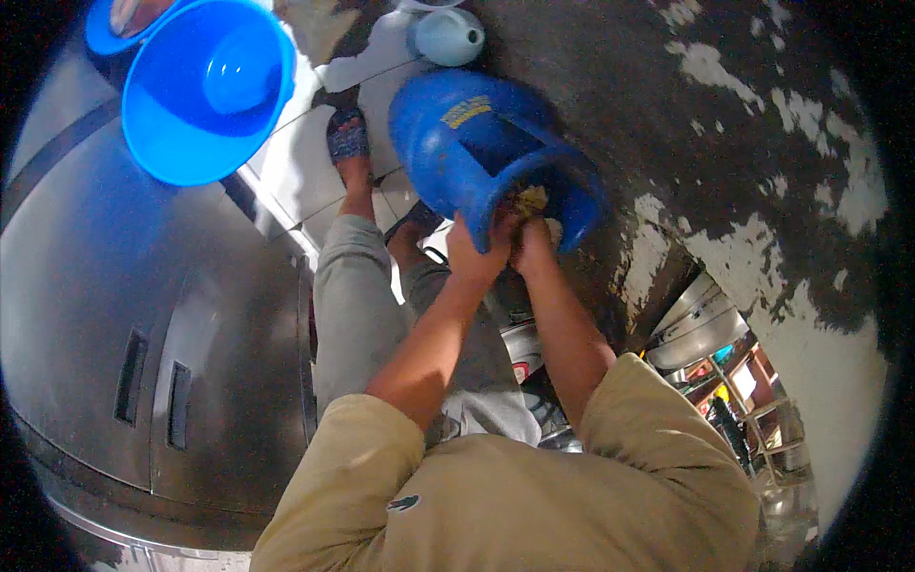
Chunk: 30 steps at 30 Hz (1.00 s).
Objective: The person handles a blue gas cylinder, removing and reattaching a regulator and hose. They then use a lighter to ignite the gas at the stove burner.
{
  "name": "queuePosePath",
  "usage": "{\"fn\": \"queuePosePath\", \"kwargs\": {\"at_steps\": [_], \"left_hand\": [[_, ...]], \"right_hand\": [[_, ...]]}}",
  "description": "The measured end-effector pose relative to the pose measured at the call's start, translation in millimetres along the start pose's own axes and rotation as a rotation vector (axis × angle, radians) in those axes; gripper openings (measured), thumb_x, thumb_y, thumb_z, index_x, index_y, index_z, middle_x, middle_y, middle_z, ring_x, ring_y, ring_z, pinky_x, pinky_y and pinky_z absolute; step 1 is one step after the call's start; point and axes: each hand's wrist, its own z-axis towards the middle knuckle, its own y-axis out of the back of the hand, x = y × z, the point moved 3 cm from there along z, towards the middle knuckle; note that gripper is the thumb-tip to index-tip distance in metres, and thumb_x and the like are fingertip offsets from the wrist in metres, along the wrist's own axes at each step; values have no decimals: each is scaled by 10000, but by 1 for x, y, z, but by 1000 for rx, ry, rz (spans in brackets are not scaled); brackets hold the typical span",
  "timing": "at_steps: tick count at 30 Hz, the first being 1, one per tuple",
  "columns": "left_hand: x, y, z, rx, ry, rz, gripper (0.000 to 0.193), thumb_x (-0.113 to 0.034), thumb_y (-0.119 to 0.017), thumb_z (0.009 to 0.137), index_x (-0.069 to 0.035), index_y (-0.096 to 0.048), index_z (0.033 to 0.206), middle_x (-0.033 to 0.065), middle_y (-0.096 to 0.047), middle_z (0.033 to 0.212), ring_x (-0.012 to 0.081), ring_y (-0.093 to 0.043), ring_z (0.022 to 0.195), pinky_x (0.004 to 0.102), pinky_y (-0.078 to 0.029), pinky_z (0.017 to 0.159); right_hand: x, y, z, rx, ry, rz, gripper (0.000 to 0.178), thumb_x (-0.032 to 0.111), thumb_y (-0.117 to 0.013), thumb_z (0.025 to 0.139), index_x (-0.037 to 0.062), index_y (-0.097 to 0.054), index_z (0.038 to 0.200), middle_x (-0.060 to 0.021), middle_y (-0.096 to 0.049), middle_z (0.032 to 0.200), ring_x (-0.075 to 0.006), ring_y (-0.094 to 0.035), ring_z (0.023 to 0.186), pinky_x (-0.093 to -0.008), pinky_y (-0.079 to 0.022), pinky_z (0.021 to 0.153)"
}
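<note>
A blue gas cylinder point(434, 129) with a collar round its top is in front of me, its collar opening toward me. My left hand point(477, 250) reaches in at the collar's near edge, fingers bent inward. Beside it, my right hand point(534, 243) is also inside the opening. Both hands are closed and close together at the cylinder's top. Next to my fingers shows a yellowish piece point(530, 199), possibly part of the valve. The collar and shadow hide most of my fingertips and whatever they grip.
A large blue basin point(143, 133) stands at the upper left, above steel cabinet doors point(86, 315). A pale rounded container point(448, 38) is beyond the cylinder. Steel pots point(701, 329) and a cluttered rack point(762, 410) are at right, below a stained, peeling wall point(762, 124).
</note>
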Motion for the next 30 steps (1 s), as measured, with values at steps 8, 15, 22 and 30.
{"fn": "queuePosePath", "kwargs": {"at_steps": [8,15,22,30], "left_hand": [[0,-10,-9,-30,3,161,400,-273,-749,773,-109,-644,1122,124,-648,1042,359,-620,983,448,-509,801],[1,-28,-24,-112,-107,544,503,-392,-647,862,-174,-529,1299,154,-587,1269,376,-620,1052,488,-514,845],[13,-27,-18,-159,-88,373,489,-418,-617,883,-185,-524,1303,168,-627,1214,390,-618,1083,484,-518,849],[-12,-16,-12,-71,81,223,304,-343,-624,858,-207,-625,1130,184,-650,1052,424,-658,869,509,-546,692]], "right_hand": [[2,-14,12,47,-167,-66,448,424,-454,965,63,-575,1201,-82,-656,1085,-201,-648,872,-329,-567,724],[-5,7,40,708,-501,340,503,460,-451,956,88,-549,1279,-125,-616,1214,-294,-623,1021,-450,-531,893],[-2,-29,21,43,28,-164,469,439,-448,970,93,-544,1271,-96,-623,1170,-257,-622,977,-384,-532,846],[0,-4,30,-118,142,-235,402,367,-478,968,86,-559,1245,-100,-634,1130,-252,-615,991,-396,-520,856]]}}
